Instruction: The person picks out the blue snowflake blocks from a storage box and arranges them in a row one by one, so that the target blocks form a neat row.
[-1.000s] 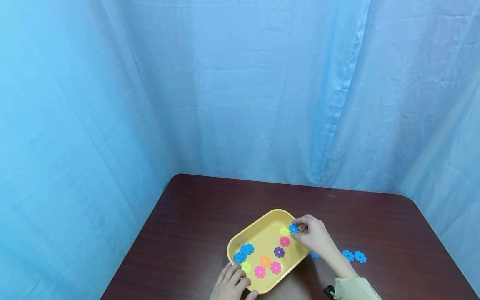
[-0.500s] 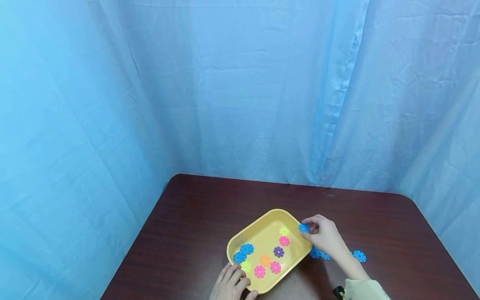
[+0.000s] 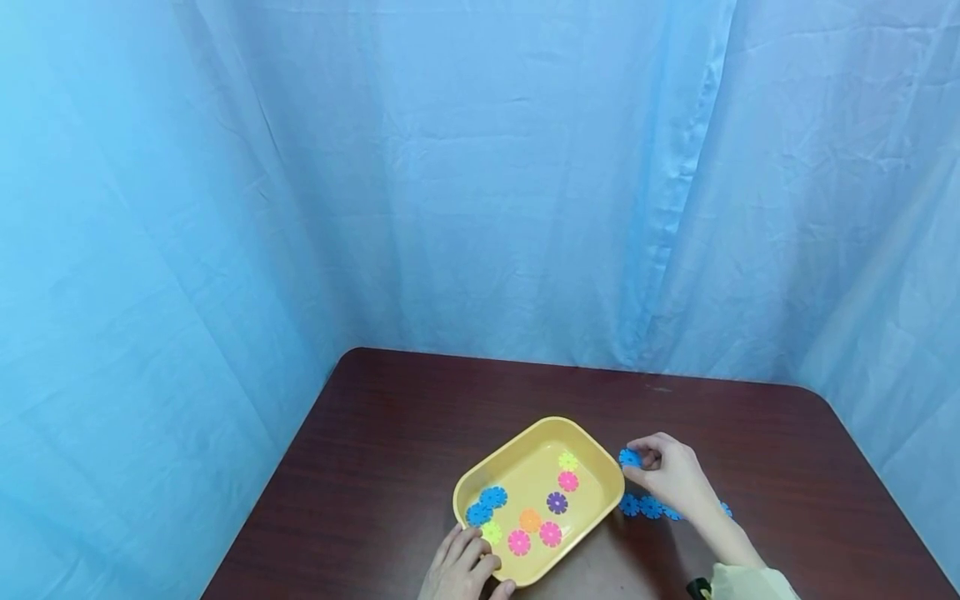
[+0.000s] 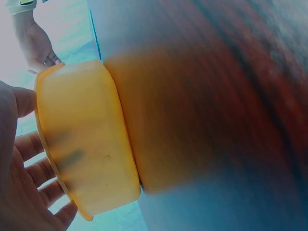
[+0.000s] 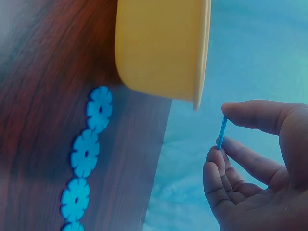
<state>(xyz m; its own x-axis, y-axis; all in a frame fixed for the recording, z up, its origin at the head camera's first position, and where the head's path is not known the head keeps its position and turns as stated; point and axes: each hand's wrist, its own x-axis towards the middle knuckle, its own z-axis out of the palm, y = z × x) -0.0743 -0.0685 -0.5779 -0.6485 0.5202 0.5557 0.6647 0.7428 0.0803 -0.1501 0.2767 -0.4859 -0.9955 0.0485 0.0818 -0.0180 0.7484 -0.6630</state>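
My right hand (image 3: 671,475) pinches a blue snowflake building disc (image 3: 630,458) between thumb and fingers, just beyond the right rim of a yellow plastic basin (image 3: 611,458). Edge-on, the same disc (image 5: 222,133) shows as a thin blue line in the right wrist view. My left hand (image 3: 461,567) grips the basin's near-left rim, fingers hooked over it. Inside the basin lie overlapping blue discs (image 3: 492,497) by the left wall, plus pink (image 3: 551,534), purple (image 3: 557,502), orange (image 3: 530,521) and yellow (image 3: 567,461) ones.
A row of blue discs (image 5: 85,154) lies on the dark brown table (image 3: 405,433) right of the basin, partly behind my right forearm in the head view. Light blue curtains (image 3: 480,183) hang around the table's back and sides.
My right hand has carried the pinched blue disc rightward, from over the basin to beyond its rim. More of the blue row's left end now shows. The left hand and basin stay nearly still.
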